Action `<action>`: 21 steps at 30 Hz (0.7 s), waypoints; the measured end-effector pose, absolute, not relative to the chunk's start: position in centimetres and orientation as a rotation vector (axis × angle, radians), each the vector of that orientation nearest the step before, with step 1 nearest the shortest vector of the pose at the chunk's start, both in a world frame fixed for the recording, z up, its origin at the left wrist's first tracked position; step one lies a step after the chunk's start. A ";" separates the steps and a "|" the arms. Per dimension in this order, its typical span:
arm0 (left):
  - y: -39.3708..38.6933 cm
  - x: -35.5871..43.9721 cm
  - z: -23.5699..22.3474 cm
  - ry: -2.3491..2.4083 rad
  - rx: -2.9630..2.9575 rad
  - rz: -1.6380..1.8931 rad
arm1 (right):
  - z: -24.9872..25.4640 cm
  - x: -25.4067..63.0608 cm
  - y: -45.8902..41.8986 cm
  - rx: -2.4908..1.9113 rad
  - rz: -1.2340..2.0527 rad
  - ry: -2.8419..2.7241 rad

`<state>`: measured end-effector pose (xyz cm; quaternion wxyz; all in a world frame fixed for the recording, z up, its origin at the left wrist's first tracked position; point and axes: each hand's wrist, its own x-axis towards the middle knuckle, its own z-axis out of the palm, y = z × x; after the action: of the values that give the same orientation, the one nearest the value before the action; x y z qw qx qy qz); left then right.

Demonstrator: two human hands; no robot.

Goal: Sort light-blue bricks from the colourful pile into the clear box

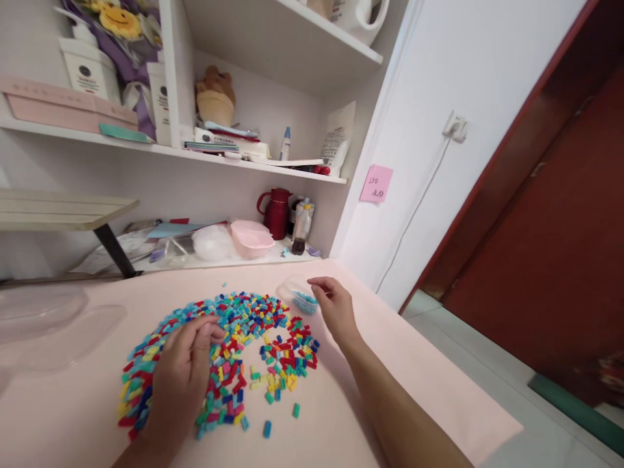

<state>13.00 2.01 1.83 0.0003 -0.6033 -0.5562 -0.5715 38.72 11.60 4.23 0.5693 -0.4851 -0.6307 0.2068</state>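
A spread of several small coloured blocks [244,344] lies in an arc on the pale pink table [414,370]. My left hand [182,370] rests on the left part of the pile, fingers curled down onto the blocks. My right hand [334,309] hovers at the far right of the pile, fingers bent over a small clear plastic cup [299,296] that holds several teal blocks. I cannot make out whether its fingertips pinch a block.
Clear plastic lids [49,318] lie at the table's left. Behind the table a shelf unit holds a pink lidded bowl [251,237], a red jug [277,211], bottles and boxes. A pink sticky note [376,183] hangs on the white wall. A red door stands at right.
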 end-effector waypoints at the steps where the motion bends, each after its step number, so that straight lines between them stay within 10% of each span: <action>1: 2.0 13.0 1.8 -1.768 -1.902 -1.796 | 4.4 38.3 11.2 -1.117 0.553 -1.507; 21: 2.5 13.3 0.6 -1.729 -2.038 -1.636 | 5.8 37.3 7.9 -1.373 0.889 -2.212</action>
<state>13.34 2.46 0.57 0.0041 -0.6503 -0.5519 -0.5220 37.25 7.94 5.76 0.1941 -0.4896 -0.7888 0.3169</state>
